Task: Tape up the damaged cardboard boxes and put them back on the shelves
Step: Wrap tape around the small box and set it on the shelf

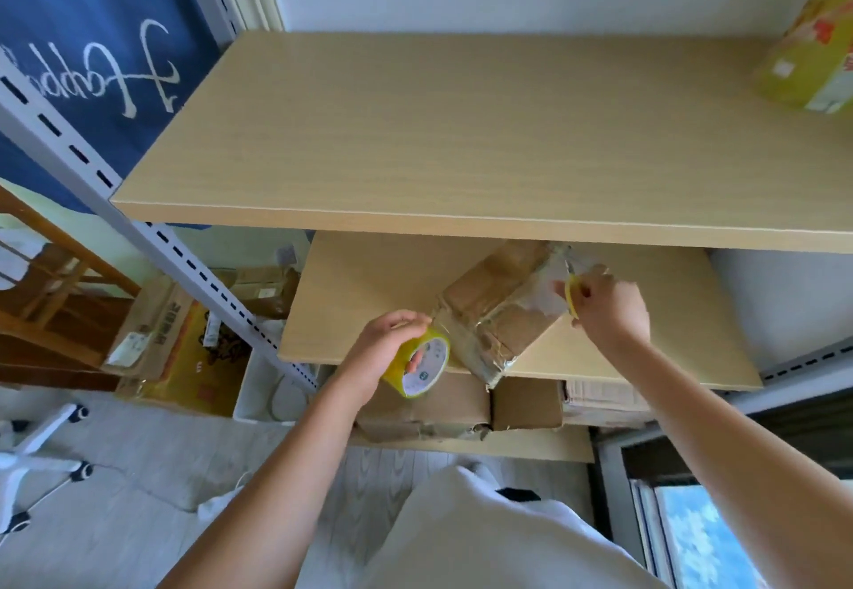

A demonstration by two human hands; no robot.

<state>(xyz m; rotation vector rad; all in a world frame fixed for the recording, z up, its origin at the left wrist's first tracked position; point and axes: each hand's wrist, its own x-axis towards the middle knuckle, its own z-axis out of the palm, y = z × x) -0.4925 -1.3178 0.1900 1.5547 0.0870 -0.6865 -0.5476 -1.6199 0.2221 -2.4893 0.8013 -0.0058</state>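
A worn brown cardboard box [496, 306], wrapped in old clear tape, lies at an angle on the middle wooden shelf [369, 293], its near corner over the shelf's front edge. My left hand [385, 348] grips a yellowish roll of packing tape [422, 364] at the box's near left end. My right hand [609, 306] holds a small yellow tool [572, 295] at the box's far right end, where torn tape sticks up. A strip of tape seems to run along the box between the two hands.
The top shelf [415, 126] carries only a yellow package [812, 48] at its far right. Brown boxes [461, 403] fill the shelf below. Left of the grey slotted upright [194, 265] stand more boxes [157, 343], a white bin [272, 385] and a chair base [41, 450].
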